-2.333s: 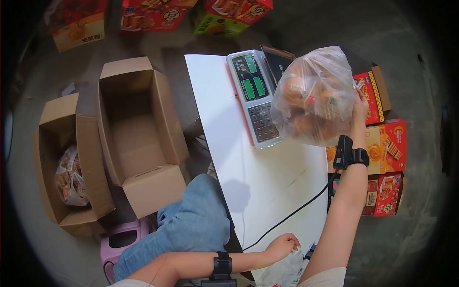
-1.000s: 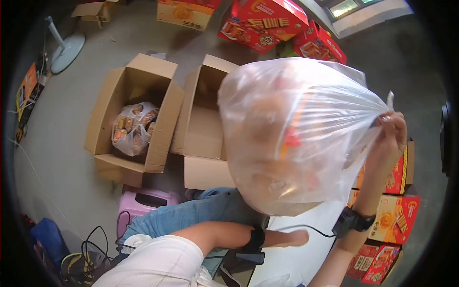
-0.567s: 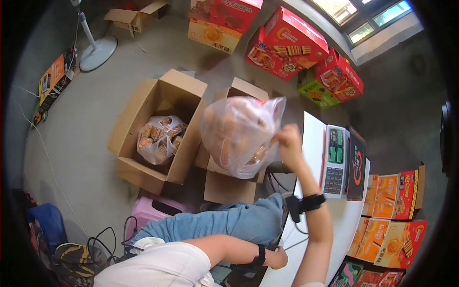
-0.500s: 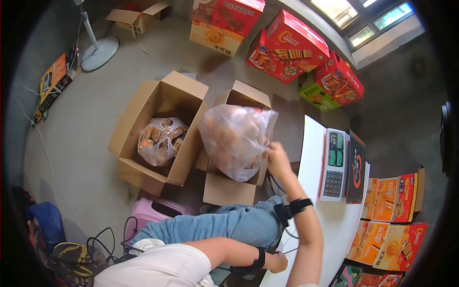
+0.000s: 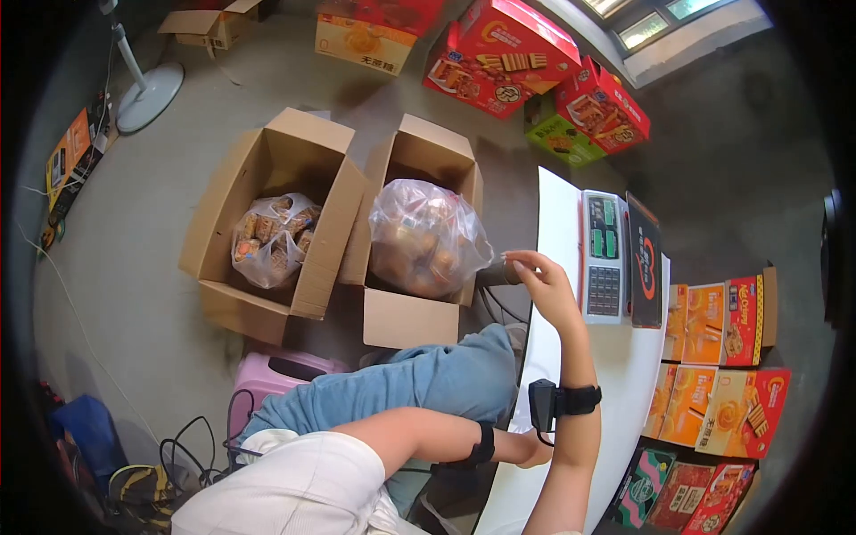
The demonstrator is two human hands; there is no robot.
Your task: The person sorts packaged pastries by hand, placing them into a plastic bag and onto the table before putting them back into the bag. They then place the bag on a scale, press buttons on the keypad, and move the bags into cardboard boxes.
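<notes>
A clear plastic bag (image 5: 423,241) of brownish packaged items sits in the right-hand cardboard box (image 5: 410,316), its upper part puffed up. Just right of the bag's gathered corner is my right hand (image 5: 542,281), its fingers stretched out and apart from the plastic, with nothing in them. My left hand (image 5: 533,449) rests low by the edge of the white table (image 5: 526,419). The right forearm partly covers it and its fingers are hidden. Another open cardboard box (image 5: 227,196) on the left holds a second plastic bag (image 5: 276,241) of wrapped snacks.
On the white table stands a digital scale (image 5: 604,259). Red snack cartons (image 5: 513,58) line the wall, and more boxes (image 5: 713,357) are beyond the table. A pink stool (image 5: 267,388) is beside my leg; a fan base (image 5: 152,98) and cables lie on the floor.
The bag has gone down into the right-hand box, and my right hand has let go of it. The camera view has shifted, and my left hand is now partly behind the right forearm.
</notes>
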